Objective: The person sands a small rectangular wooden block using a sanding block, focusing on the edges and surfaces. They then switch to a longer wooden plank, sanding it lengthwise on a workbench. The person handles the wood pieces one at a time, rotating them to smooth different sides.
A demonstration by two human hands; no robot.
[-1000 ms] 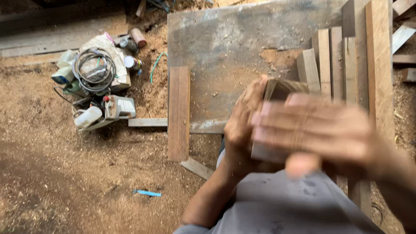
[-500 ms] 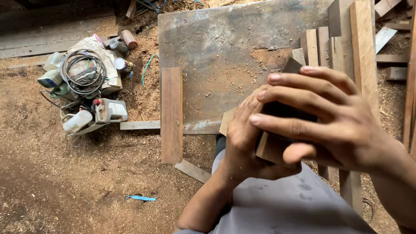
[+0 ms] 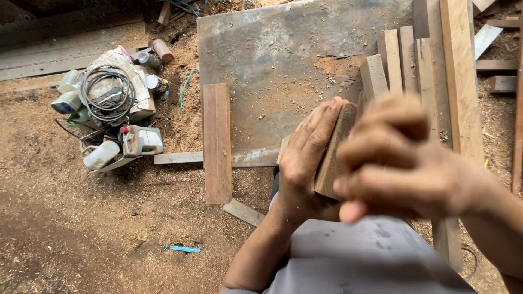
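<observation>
The left hand [image 3: 308,163] is gripping a small wooden block [image 3: 333,155] at the centre right of the frame, fingers stretched flat along its left face and the palm cupping its lower end. The right hand [image 3: 397,160] is sitting just in front of the block on its right side, fingers curled loosely; it is blurred, so whether it is actually clasping the block or only brushing it is hard to tell. Both hands are hovering above the person's grey-clad lap [image 3: 359,256] at the bottom of the frame.

Behind the hands, a worn metal sheet [image 3: 272,49] is lying across the upper middle, dusted with sawdust. A brown plank [image 3: 217,141] is resting along its left edge, running toward the bottom. Several pale wooden boards [image 3: 436,54] are lying side by side at the upper right. In the upper left, a heap of bottles, cans and a coiled grey cable [image 3: 106,92] is sitting on the sawdust-covered ground [image 3: 65,218]. A blue scrap [image 3: 182,249] is lying at the lower middle left.
</observation>
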